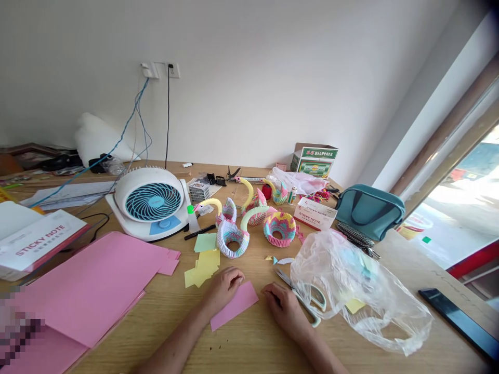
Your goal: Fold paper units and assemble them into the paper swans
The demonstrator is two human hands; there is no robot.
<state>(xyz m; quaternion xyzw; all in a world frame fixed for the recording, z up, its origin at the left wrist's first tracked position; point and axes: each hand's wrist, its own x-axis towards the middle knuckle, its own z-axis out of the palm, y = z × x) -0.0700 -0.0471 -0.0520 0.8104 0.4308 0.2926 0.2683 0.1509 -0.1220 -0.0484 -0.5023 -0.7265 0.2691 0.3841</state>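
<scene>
My left hand (pixel 226 288) lies over the left edge of a pink paper rectangle (pixel 236 307) on the wooden table, fingers curled in at its upper edge. Just right of that paper, my right hand (pixel 286 310) rests on the table with its fingers curled and nothing visible in them. White-handled scissors (pixel 316 298) lie beside the right hand, partly hidden by it and by a clear plastic bag (pixel 351 280). Yellow paper slips (pixel 202 267) and a pale green slip (pixel 205 242) lie beyond my left hand.
Folded-paper swans (pixel 233 240) and a round paper basket (pixel 279 229) stand ahead. Large pink sheets (pixel 97 280) and a white fan (pixel 150 202) are on the left. A sticky note box (pixel 315 213), a teal bag (pixel 368 210) and a phone (pixel 458 322) are on the right.
</scene>
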